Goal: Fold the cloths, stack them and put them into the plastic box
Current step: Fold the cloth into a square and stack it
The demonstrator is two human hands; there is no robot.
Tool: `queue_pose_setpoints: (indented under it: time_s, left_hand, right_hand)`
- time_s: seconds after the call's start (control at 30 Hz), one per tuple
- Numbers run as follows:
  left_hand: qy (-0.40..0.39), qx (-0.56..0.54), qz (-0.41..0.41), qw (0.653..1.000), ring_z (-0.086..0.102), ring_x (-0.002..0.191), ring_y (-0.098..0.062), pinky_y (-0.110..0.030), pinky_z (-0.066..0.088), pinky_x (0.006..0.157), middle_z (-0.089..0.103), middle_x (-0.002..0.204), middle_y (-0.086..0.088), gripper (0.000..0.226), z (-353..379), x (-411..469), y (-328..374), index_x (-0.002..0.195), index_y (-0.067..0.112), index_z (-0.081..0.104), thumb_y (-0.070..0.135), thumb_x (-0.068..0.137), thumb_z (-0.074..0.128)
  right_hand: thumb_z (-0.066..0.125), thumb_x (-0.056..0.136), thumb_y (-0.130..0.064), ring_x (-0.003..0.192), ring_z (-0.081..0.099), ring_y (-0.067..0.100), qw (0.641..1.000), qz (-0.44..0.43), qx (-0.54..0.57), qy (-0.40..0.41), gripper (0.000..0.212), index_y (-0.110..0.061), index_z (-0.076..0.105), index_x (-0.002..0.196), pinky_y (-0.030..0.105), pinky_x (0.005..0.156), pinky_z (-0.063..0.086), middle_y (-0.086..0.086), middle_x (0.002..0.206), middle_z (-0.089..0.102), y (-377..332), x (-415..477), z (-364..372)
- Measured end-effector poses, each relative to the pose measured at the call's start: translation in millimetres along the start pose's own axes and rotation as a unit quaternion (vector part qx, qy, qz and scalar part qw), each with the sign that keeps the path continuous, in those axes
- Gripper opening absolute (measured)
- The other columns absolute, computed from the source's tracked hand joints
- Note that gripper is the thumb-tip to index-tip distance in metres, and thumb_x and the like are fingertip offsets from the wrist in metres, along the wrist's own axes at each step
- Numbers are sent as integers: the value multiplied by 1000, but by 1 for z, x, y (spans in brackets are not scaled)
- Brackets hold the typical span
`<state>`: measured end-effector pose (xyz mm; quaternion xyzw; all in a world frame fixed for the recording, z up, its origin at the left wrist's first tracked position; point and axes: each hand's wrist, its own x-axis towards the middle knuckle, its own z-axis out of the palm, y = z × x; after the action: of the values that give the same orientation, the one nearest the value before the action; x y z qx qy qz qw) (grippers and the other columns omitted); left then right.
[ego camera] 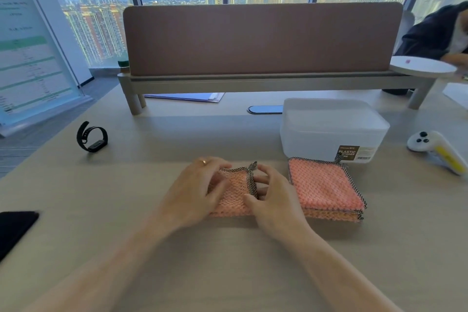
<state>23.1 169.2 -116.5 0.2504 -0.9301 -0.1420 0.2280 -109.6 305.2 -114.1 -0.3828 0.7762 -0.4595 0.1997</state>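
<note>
A folded pink cloth [234,199] with black-and-white checked trim lies on the desk in front of me. My left hand [196,191] rests on its left half with fingers curled over the fabric. My right hand [273,197] grips its right edge beside the trim loop. To the right sits a stack of folded pink cloths [326,188]. Just behind that stack stands the translucent plastic box [331,129], with a brown label on its front. I cannot tell whether anything is inside it.
A black wristband [91,137] lies at the left, a dark phone [15,229] at the near left edge. A white controller [438,150] sits at the right. A brown divider panel [260,38] on a shelf closes the back; a person sits beyond it.
</note>
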Motion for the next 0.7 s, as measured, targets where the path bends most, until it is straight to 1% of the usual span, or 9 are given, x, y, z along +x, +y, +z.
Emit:
queue_pose_setpoints:
  time_s: [0.07,0.13,0.2,0.27,0.4,0.47,0.53,0.6,0.7]
  left_hand:
    - [-88,50,8,995,29,151,-11,-30,19,124,41,159,9,68,8,-12,-2,153,26,41,63,96,32]
    - [-139,98,2,985,4,158,-10,-29,-1,127,15,170,10,90,19,-18,-2,162,25,19,76,90,3]
    - [-154,121,4,981,-9,157,-9,-30,-9,126,1,172,9,97,24,-19,-3,164,25,6,72,82,-14]
    - [-166,114,5,979,-15,156,-8,-30,-12,126,-6,171,10,90,25,-18,-5,163,27,-1,68,85,-18]
    - [-190,83,-18,978,-16,154,-2,-25,-14,124,-9,171,12,78,19,-16,-6,163,27,-3,55,90,-3]
    - [-146,16,-81,986,-2,157,-5,-22,-6,125,3,172,7,70,12,-16,-10,164,24,8,49,99,18]
    - [-71,-36,-175,981,20,154,-16,-27,12,125,26,167,-1,63,6,-14,-15,158,18,30,42,102,45]
    - [-28,-41,-249,967,40,140,-22,-34,31,118,50,141,-3,52,2,-10,-12,132,17,56,51,93,60]
    - [-34,4,-269,963,49,125,-23,-36,41,106,57,119,2,34,2,1,1,91,25,62,58,81,69]
  right_hand:
    - [67,89,-11,123,58,14,997,-52,-57,10,65,-17,43,149,35,107,49,-3,136,60,-2,-1,-1]
    - [55,94,-11,143,38,19,973,-127,-195,-5,60,-17,38,151,31,118,32,1,155,42,-6,-3,1]
    - [39,99,-20,155,12,20,933,-186,-307,-32,55,-16,33,154,31,123,15,1,168,18,-11,-3,7]
    - [19,104,-37,158,-2,15,914,-211,-341,-65,59,-15,25,159,31,126,3,0,171,7,-12,1,17]
    - [5,95,-69,155,-15,7,913,-137,-357,-144,84,-19,-1,162,32,125,-11,-5,171,-6,5,13,24]
    - [2,94,-69,153,-19,6,904,-118,-381,-158,86,-17,-8,161,31,123,-14,-5,170,-13,11,15,20]
    - [8,101,-62,152,-22,6,902,-112,-385,-158,78,-15,-11,161,31,123,-15,-4,170,-17,13,14,19]
    - [10,104,-56,152,-22,7,903,-108,-384,-161,73,-15,-13,160,32,124,-15,-3,169,-18,12,14,21]
    - [9,104,-54,152,-23,7,902,-107,-384,-164,71,-15,-13,160,33,125,-13,-3,169,-19,11,13,20]
